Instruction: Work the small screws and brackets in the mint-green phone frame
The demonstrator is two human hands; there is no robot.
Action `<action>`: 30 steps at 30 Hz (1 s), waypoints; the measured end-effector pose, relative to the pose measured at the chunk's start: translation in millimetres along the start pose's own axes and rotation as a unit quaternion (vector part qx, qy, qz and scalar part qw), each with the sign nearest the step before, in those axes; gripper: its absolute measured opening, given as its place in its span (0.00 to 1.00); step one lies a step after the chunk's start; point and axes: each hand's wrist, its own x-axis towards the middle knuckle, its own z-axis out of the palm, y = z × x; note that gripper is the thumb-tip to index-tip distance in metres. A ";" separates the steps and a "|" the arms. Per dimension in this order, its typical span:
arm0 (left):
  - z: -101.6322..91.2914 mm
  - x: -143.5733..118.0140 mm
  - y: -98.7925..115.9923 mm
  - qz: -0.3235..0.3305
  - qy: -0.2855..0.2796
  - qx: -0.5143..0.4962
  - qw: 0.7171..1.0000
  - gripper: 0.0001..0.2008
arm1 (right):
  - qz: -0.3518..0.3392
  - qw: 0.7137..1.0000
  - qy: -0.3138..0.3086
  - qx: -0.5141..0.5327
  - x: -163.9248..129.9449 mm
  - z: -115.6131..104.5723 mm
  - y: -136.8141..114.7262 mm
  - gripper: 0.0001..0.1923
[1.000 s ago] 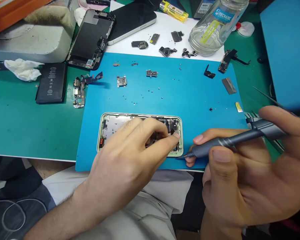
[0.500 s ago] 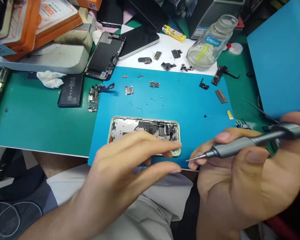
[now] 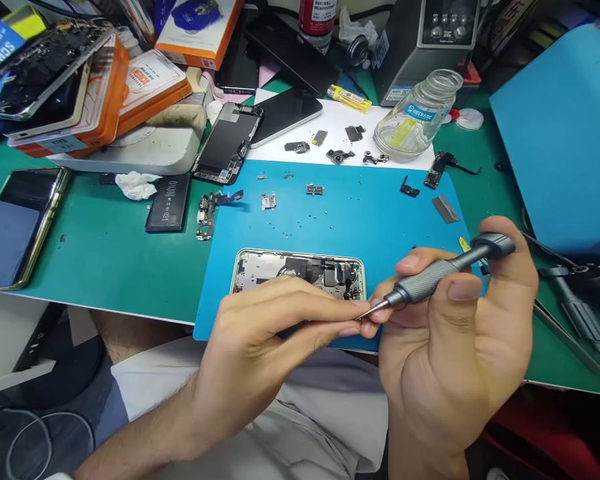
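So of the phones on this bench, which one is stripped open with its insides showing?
The green-edged phone frame on the blue mat, just beyond the left hand. Its internals are exposed; the dark phone at far left lies closed, screen up.

bright even overhead light, soft shadows, sharp focus, wide-angle bending at edges

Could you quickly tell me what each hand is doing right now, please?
Left hand: fingertips pinched at the screwdriver's tip; anything held is too small to tell.
Right hand: closed on the slim grey metal screwdriver.

Bare forearms, no sleeves; pale grey shorts (image 3: 290, 413)
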 end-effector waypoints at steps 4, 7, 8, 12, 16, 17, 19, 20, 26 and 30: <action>0.3 -2.3 -1.5 0.007 0.001 0.015 1.000 0.13 | 0.005 1.000 0.005 -0.005 -0.5 0.8 -0.6 0.21; 0.7 -4.3 -2.9 0.004 0.000 0.018 1.000 0.14 | -0.002 1.000 0.005 -0.007 -1.5 0.5 -1.4 0.20; 0.7 -4.7 -3.2 0.003 -0.001 0.018 1.000 0.15 | -0.007 1.000 0.006 -0.006 -1.6 0.2 -1.6 0.20; 0.2 -5.2 -3.9 0.017 -0.002 0.032 0.999 0.14 | -0.010 1.000 0.015 0.000 -2.1 0.5 -1.4 0.19; -0.2 -6.2 -4.1 0.018 -0.005 0.045 0.999 0.15 | -0.029 0.998 0.048 -0.008 -3.9 5.0 -0.8 0.19; -0.2 -6.5 -4.2 0.016 -0.006 0.044 0.999 0.16 | -0.036 0.998 0.058 -0.009 -4.3 6.6 -0.6 0.19; -0.1 -6.6 -4.7 0.019 -0.006 0.043 0.999 0.17 | -0.048 0.997 0.066 -0.005 -4.8 9.3 -0.2 0.21; -0.1 -6.5 -4.9 0.022 -0.006 0.045 0.999 0.17 | -0.051 0.997 0.064 -0.003 -4.7 10.2 -0.1 0.21; -0.1 -5.1 -4.9 0.023 -0.011 0.052 0.998 0.19 | -0.042 0.998 0.052 -0.017 -2.4 8.3 -0.8 0.19; -0.5 -5.8 -4.8 0.013 -0.022 0.041 0.999 0.18 | -0.033 0.999 0.035 -0.020 -1.9 5.1 -1.0 0.18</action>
